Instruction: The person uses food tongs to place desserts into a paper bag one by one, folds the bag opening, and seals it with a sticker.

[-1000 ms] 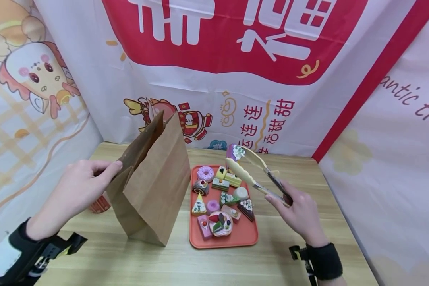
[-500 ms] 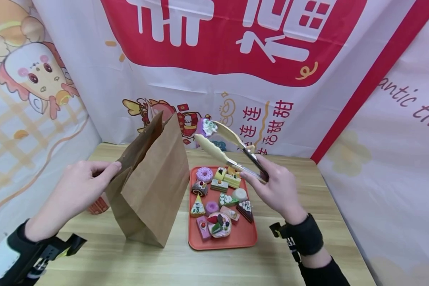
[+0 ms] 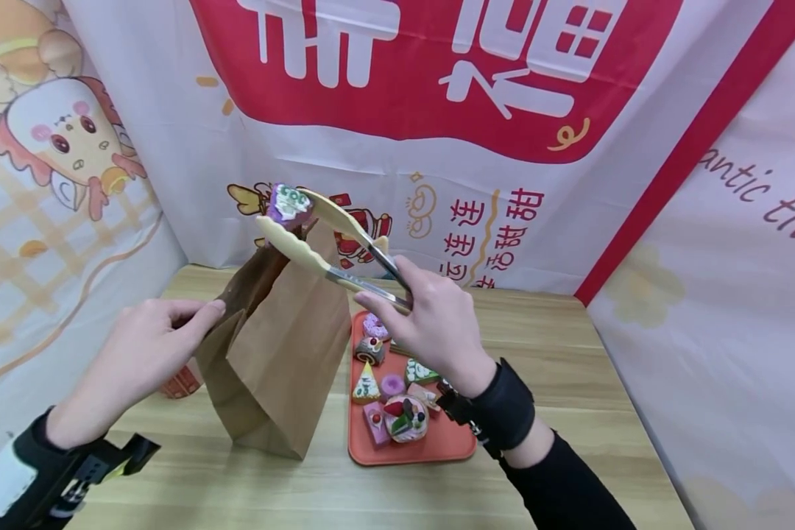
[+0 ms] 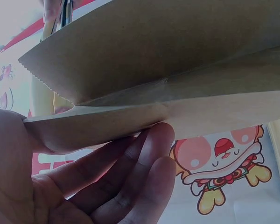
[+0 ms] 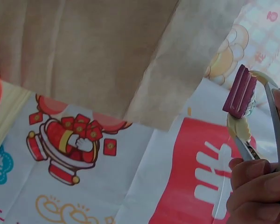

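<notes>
My left hand pinches the near left edge of an upright brown paper bag; in the left wrist view the bag's open mouth lies above the curled fingers. Gripped in my right hand is a pair of tongs with cream-coloured tips. Between those tips is a purple toy cake slice with white and green topping, held over the bag's opening. The right wrist view shows the cake's layered purple side.
An orange-red tray with several toy cakes and doughnuts stands right of the bag, partly covered by my right forearm. Behind the bag's left side a red striped object peeks out. A printed cloth hangs behind the wooden table.
My right hand has moved left and up with the tongs and cake slice, from above the tray to over the bag. My left hand has stayed on the bag's edge.
</notes>
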A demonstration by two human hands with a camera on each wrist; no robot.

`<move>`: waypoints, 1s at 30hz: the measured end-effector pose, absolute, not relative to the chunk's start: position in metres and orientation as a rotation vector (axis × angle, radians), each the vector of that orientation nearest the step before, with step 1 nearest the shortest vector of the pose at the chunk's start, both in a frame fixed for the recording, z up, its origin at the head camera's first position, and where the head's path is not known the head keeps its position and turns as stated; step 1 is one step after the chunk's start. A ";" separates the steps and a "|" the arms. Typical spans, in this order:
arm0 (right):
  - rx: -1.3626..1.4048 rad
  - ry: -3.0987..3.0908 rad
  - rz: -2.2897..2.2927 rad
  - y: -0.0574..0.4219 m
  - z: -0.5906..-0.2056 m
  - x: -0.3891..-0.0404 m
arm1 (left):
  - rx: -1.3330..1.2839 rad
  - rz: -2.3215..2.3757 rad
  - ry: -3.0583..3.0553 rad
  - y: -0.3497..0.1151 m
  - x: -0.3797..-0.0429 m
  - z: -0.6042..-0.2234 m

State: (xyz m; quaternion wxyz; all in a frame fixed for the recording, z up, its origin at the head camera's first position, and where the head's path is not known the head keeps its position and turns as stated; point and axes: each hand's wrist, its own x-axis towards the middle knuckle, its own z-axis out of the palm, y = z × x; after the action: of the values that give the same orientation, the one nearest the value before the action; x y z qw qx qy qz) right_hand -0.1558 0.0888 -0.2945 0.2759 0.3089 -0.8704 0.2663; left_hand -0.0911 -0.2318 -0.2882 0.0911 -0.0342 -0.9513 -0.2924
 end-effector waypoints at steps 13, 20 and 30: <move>0.804 -2.473 0.593 0.070 -0.298 -0.151 | -0.092 -0.880 -2.823 -0.234 -0.090 -0.290; 0.772 -2.548 0.503 0.072 -0.294 -0.150 | -0.092 -0.884 -2.818 -0.234 -0.090 -0.290; 0.780 -2.558 0.491 0.072 -0.292 -0.150 | -0.125 -0.857 -2.783 -0.237 -0.088 -0.291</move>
State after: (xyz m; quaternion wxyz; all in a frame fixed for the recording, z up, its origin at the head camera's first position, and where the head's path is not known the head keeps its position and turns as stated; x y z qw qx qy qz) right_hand -0.1496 0.0724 -0.2924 0.2097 0.2803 -0.9200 0.1764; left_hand -0.0883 -0.2370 -0.2914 0.1131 -0.0427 -0.9487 -0.2921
